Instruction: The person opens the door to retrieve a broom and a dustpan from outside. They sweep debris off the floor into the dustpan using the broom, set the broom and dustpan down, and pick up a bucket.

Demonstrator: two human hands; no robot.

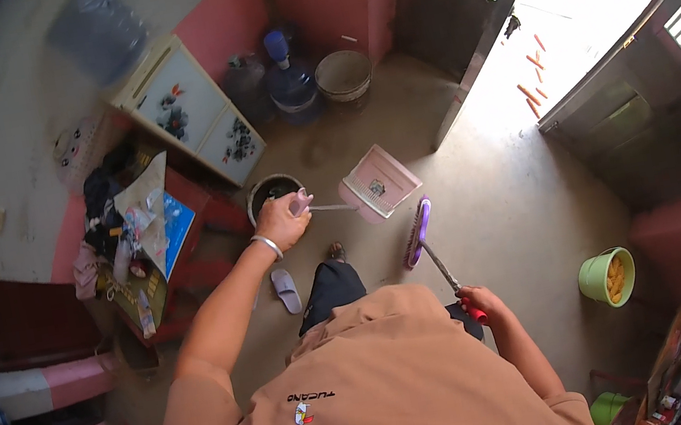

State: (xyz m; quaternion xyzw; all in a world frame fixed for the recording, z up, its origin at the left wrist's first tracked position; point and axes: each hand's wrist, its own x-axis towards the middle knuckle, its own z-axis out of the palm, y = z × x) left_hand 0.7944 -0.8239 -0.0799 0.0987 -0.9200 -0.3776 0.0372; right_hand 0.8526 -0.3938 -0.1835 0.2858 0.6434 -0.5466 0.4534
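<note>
My left hand (280, 223), with a bangle at its wrist, is closed round the pink handle end of a long-handled dustpan (394, 178). The dustpan's pale pink pan points away to the right, in front of my feet. In my right hand (487, 307) is the red grip of a broom (420, 233) with a metal stick. Its purple bristle head is just to the right of the pan, apart from it. Whether the pan and bristles touch the floor, I cannot tell.
A dark bucket (259, 192) stands behind my left hand. Left are a cluttered table (156, 292), a cabinet (185, 103) and a slipper (285, 291). Water bottles (293, 89) and a pail (344, 75) stand at the back. A green bucket (594, 281) is right; an open door (449, 2) lies beyond.
</note>
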